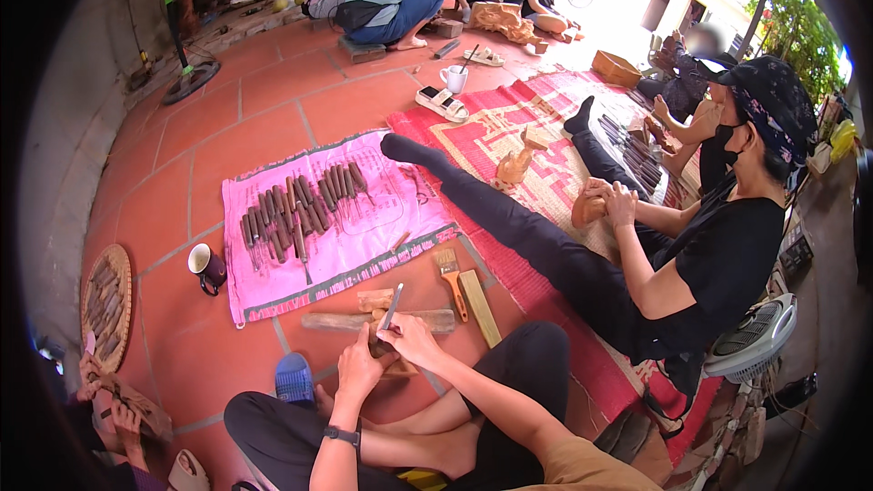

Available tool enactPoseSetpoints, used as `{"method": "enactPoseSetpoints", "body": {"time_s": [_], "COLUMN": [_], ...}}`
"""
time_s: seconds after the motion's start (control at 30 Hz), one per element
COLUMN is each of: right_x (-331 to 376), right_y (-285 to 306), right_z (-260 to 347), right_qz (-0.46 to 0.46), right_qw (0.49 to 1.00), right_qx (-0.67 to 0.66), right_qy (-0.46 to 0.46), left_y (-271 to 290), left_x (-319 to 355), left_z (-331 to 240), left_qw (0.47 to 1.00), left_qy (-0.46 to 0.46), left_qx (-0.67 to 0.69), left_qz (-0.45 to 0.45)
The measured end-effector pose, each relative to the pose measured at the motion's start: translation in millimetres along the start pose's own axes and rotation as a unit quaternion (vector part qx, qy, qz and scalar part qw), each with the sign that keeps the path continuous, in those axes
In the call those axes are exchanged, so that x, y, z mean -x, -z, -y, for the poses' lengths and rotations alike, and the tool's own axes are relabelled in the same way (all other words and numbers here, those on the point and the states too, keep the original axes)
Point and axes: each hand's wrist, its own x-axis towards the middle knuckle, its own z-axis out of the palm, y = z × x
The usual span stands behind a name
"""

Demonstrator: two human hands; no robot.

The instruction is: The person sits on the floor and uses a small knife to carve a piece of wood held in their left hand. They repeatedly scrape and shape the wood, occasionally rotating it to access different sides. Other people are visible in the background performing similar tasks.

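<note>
My right hand point(409, 338) closes its fingers on a slim carving tool point(393, 305), whose grey metal blade points up between my hands. Beside it, my left hand point(357, 366) is curled round something dark, mostly hidden by the fingers. Under my right hand shows part of a pale wooden piece point(400, 368). Just beyond my hands, a small wood block point(375, 299) rests by a long brownish wooden bar point(332, 321) on the floor. To their right lie a flat brush point(454, 295) with an orange handle and a yellowish wooden block point(478, 307).
Several dark-handled carving tools point(291, 209) lie on a pink cloth point(364, 241). Left of it stand a dark mug point(207, 268) and a round basket point(127, 291). A blue slipper point(294, 377) sits by my leg. On the right, a co-worker point(727, 255) holds a wooden carving point(589, 207), legs stretched across a red mat point(509, 264).
</note>
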Motion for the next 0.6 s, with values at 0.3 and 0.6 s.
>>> {"method": "enactPoseSetpoints", "body": {"time_s": [0.3,0.6], "right_x": [-6.1,-19.5], "right_y": [1.3,1.8], "right_z": [-9.4,-18.9], "right_qz": [-0.012,-0.044], "right_qw": [1.0,0.999], "right_qx": [-0.021,-0.013], "right_qy": [0.005,-0.012], "left_y": [-0.7,-3.7], "left_x": [-1.2,-0.6], "left_z": [1.1,1.4], "left_qw": [1.0,1.0], "left_qy": [-0.005,-0.008], "left_qx": [-0.016,-0.018], "left_qz": [0.002,0.002]}}
